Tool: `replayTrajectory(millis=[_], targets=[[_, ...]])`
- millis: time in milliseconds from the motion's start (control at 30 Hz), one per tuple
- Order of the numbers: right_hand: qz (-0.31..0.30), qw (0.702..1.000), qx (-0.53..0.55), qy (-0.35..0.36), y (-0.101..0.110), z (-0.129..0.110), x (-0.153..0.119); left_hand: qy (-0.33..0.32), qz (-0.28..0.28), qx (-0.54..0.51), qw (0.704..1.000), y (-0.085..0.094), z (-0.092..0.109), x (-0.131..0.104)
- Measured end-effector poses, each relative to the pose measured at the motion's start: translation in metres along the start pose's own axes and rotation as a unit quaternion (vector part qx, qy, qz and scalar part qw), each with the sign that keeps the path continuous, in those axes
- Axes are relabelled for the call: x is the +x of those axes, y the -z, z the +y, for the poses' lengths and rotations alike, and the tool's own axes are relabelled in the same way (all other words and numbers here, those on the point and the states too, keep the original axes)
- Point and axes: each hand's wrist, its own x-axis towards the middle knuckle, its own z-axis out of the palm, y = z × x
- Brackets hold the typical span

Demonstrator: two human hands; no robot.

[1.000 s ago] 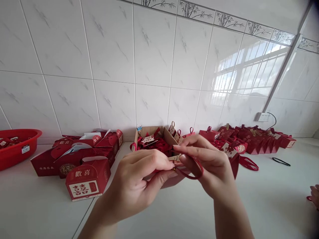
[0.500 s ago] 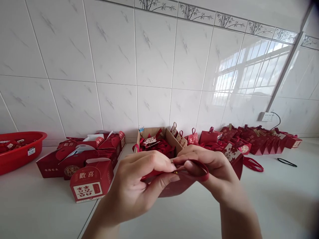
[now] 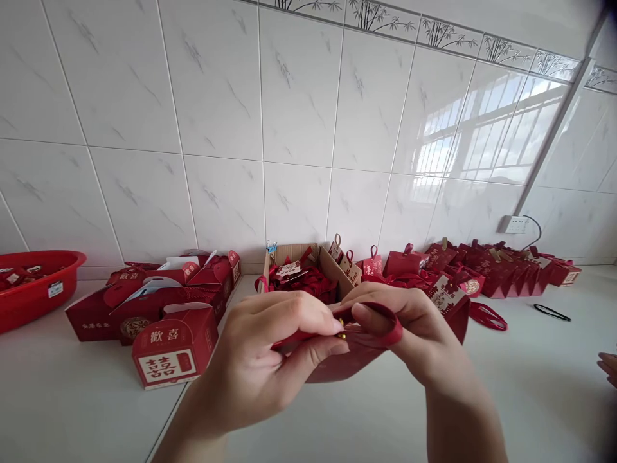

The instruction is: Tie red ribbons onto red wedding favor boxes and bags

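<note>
A dark red gift bag (image 3: 337, 368) hangs between my two hands at the centre, its lower part showing below them. My left hand (image 3: 274, 350) pinches the top edge of the bag between thumb and fingers. By the left fingertips a small gold-coloured piece (image 3: 342, 328) shows. My right hand (image 3: 419, 334) is closed around the looped red ribbon (image 3: 394, 331), its thumb inside the loop. Behind the hands stands a cardboard box (image 3: 344, 278) holding red ribbons and tags.
Red printed boxes (image 3: 166, 350) stand at the left, beside a red basin (image 3: 29, 299). Several red bags (image 3: 501, 276) line the wall at the right. A black loop (image 3: 552, 313) lies on the counter (image 3: 544, 386). Fingers (image 3: 608, 368) show at the right edge.
The ribbon loop has opened wider around my right thumb, and more of the gold-coloured piece shows. Fingers have come into view at the right edge. The view has shifted slightly.
</note>
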Motion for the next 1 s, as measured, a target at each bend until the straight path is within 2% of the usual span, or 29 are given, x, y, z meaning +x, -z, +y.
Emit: replayTrajectory(millis=[300, 600, 867, 1000], targets=[[-0.007, 0.999, -0.017, 0.042, -0.0007, -0.0024, -0.0009, 0.025, -0.013, -0.02, 0.999, 0.0001, 0.0009, -0.0003], [-0.004, 0.997, -0.054, 0.057, -0.0011, -0.0036, -0.0005, 0.031, 0.002, -0.001, 1.0, -0.0005, 0.0021, 0.0004], [0.007, 0.996, -0.068, 0.06, -0.0033, -0.003, -0.0011, 0.028, 0.004, 0.027, 0.999, 0.0016, 0.0011, 0.0005], [0.013, 0.991, -0.097, 0.088, -0.0061, -0.0038, -0.0018, 0.011, 0.015, 0.027, 0.999, 0.0023, -0.0003, 0.0008]])
